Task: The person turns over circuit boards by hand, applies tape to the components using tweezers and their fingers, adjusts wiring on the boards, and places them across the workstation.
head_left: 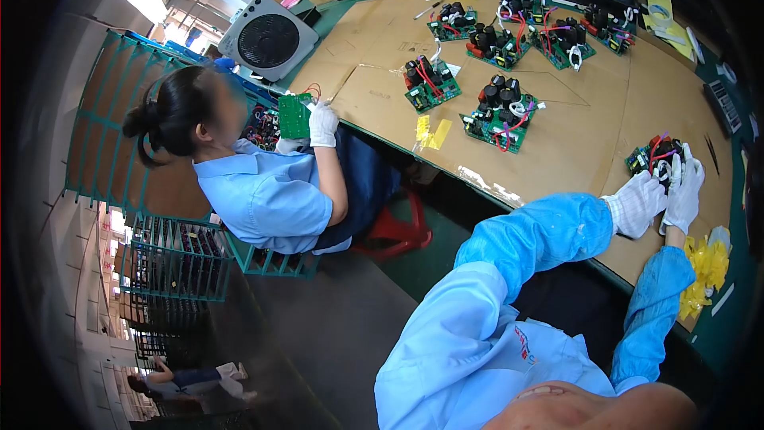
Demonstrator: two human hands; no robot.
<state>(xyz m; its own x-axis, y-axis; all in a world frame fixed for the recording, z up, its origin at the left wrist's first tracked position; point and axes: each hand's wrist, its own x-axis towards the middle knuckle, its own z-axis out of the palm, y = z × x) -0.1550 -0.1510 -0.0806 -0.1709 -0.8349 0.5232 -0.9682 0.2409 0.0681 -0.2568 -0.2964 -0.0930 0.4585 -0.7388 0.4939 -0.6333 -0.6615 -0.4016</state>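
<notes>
Both my hands wear white gloves and meet at a small green circuit board (637, 161) near the right side of the bench. Black capacitors and red and white wires rise from this board. My left hand (635, 205) is closed at its near edge, fingertips by the white wires. My right hand (683, 191) lies along its right side, fingers bent over the parts. The gloves cover much of the board, so exactly what each fingertip pinches is hidden. Just below my right hand lies a bunch of yellow tape pieces (704, 271).
Several similar circuit boards (500, 115) stand on the cardboard-covered bench (573, 167). Tweezers (711, 154) lie right of my hands. A co-worker (267, 183) at the left holds a green board (294, 117). A fan (268, 37) and a red stool (395, 227) are nearby.
</notes>
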